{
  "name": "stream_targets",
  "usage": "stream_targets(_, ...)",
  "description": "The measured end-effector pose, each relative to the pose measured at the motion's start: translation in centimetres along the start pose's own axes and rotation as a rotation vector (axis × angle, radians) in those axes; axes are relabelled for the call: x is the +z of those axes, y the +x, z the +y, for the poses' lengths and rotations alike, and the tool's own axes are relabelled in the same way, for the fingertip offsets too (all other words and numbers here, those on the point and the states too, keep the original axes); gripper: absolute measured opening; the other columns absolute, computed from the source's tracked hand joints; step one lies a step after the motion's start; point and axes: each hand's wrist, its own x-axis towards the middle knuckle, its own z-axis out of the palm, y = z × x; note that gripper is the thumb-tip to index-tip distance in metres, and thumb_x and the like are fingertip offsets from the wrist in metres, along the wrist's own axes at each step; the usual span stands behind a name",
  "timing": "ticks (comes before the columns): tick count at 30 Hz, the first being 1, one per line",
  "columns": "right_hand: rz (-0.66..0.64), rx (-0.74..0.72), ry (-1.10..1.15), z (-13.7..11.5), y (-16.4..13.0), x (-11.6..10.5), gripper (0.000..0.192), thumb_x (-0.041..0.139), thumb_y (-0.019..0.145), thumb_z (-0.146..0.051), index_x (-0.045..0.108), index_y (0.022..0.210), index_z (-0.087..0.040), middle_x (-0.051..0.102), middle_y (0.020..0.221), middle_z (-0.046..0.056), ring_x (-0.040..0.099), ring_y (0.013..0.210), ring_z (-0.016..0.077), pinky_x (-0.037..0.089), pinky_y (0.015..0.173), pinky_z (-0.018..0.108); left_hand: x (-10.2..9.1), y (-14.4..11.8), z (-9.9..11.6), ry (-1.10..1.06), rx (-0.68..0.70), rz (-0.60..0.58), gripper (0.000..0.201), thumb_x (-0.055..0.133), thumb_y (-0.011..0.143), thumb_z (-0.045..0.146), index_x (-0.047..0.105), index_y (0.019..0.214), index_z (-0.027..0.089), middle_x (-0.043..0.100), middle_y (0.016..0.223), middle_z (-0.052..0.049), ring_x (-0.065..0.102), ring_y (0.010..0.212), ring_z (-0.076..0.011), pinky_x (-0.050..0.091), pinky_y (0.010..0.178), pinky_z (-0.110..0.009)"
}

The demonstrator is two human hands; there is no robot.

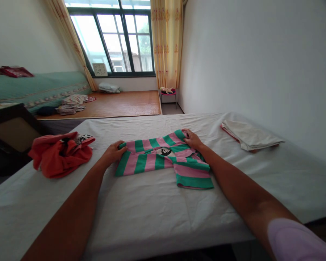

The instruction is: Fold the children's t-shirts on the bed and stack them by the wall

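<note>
- A green-and-pink striped shirt [163, 159] lies partly folded near the middle of the bed [152, 214], which is covered with a white sheet.
- The left hand [113, 152] sits on the shirt's left end, its fingers curled over the edge of the cloth and gripping it.
- The right hand [192, 139] rests on the shirt's far right corner, fingers bent down on the fabric and pinching a fold of it.
- Both arms reach forward from the near edge of the bed, one on each side of the shirt; a pale lilac sleeve [296, 239] shows at the right shoulder.
- One striped part of the shirt is turned toward the near side, lying flat on the sheet.
- An orange-red garment [61, 156] lies crumpled to the left of the shirt, near the left hand but apart from it.
- A folded white cloth [250, 136] lies to the right, close to the wall, well apart from the right hand.
- Beyond the bed there is a window [116, 36] with yellow curtains [165, 43], and a low wooden platform [116, 103] with loose clothes on it.
</note>
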Motion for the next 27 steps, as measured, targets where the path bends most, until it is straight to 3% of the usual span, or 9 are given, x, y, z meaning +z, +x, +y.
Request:
stream_targets(3,0.201,-0.097,0.071,-0.4,-0.2,-1.0,0.052,0.049,0.075,-0.014,0.055,0.126,-0.022,0.059,0.126,0.005,0.053,0.115,0.0232,0.041,0.101,0.036,0.2,1.1,0.6,-0.132,0.007,0.119,0.037,0.059,0.07,0.049,0.061,0.089,0.017,0.056,0.066,0.003,0.052,0.061,-0.0129,0.041,0.054,-0.022)
stream_targets(6,0.364,-0.066,0.067,-0.2,-0.3,-1.5,0.042,0.048,0.079,-0.018,0.061,0.119,-0.021,0.06,0.121,0.009,0.053,0.113,0.0247,0.04,0.101,0.039,0.6,3.6,1.0,-0.179,0.037,0.249,0.042,0.06,0.072,0.047,0.063,0.098,0.015,0.062,0.075,0.0,0.057,0.066,-0.0145,0.045,0.059,-0.023)
stream_targets(8,0.397,-0.027,0.035,0.3,-0.3,-1.5,0.041,0.047,0.081,-0.02,0.06,0.121,-0.019,0.061,0.119,0.011,0.054,0.112,0.0248,0.041,0.1,0.039,1.0,5.3,1.0,-0.153,0.022,0.307,0.047,0.059,0.075,0.043,0.062,0.111,0.013,0.066,0.087,-0.005,0.06,0.072,-0.0163,0.048,0.063,-0.025)
stream_targets(12,0.326,0.034,-0.065,1.7,-0.4,-1.4,0.05,0.052,0.081,-0.022,0.052,0.13,-0.012,0.056,0.129,0.016,0.051,0.119,0.0271,0.039,0.103,0.041,2.4,6.9,1.1,0.015,-0.046,0.371,0.053,0.052,0.081,0.032,0.054,0.128,0.009,0.063,0.114,-0.017,0.064,0.087,-0.0208,0.052,0.077,-0.032)
stream_targets(15,0.243,0.022,-0.048,2.4,-0.7,-2.3,0.037,0.052,0.084,-0.025,0.061,0.118,-0.015,0.064,0.119,0.013,0.057,0.112,0.0256,0.043,0.099,0.04,3.5,5.9,0.7,0.196,0.188,0.179,0.04,0.048,0.082,0.028,0.064,0.116,0.015,0.064,0.118,-0.011,0.06,0.106,-0.0231,0.046,0.096,-0.036)
stream_targets(18,0.024,-0.022,0.079,2.3,-1.1,-3.1,0.027,0.052,0.087,-0.031,0.067,0.105,-0.019,0.071,0.103,0.006,0.065,0.097,0.0207,0.049,0.088,0.033,4.3,4.3,0.0,0.338,0.407,-0.02,0.036,0.046,0.084,0.029,0.067,0.112,0.023,0.065,0.121,-0.004,0.051,0.121,-0.022,0.035,0.108,-0.038)
stream_targets(22,-0.11,-0.09,-0.051,2.0,-1.5,-3.1,0.024,0.06,0.08,-0.024,0.071,0.101,-0.02,0.072,0.107,0.005,0.063,0.104,0.0222,0.044,0.097,0.035,4.3,3.2,-0.3,0.521,0.379,-0.07,0.04,0.045,0.085,0.029,0.063,0.121,0.028,0.061,0.126,-0.005,0.05,0.119,-0.0235,0.039,0.102,-0.038)
stream_targets(25,-0.082,-0.09,-0.112,2.4,-1.6,-3.3,0.023,0.058,0.081,-0.02,0.073,0.099,-0.019,0.072,0.107,0.007,0.062,0.106,0.022,0.042,0.099,0.036,3.1,2.9,0.5,0.643,0.376,-0.104,0.037,0.046,0.082,0.026,0.067,0.113,0.026,0.065,0.113,-0.008,0.056,0.107,-0.0257,0.041,0.095,-0.039)
stream_targets(27,-0.033,-0.059,-0.053,2.6,-1.6,-4.0,0.022,0.057,0.083,-0.025,0.073,0.097,-0.018,0.073,0.101,0.007,0.065,0.097,0.0209,0.047,0.092,0.033,1.8,2.7,1.2,0.645,0.403,-0.21,0.031,0.049,0.077,0.025,0.071,0.098,0.023,0.066,0.101,-0.007,0.059,0.097,-0.0243,0.043,0.091,-0.035)
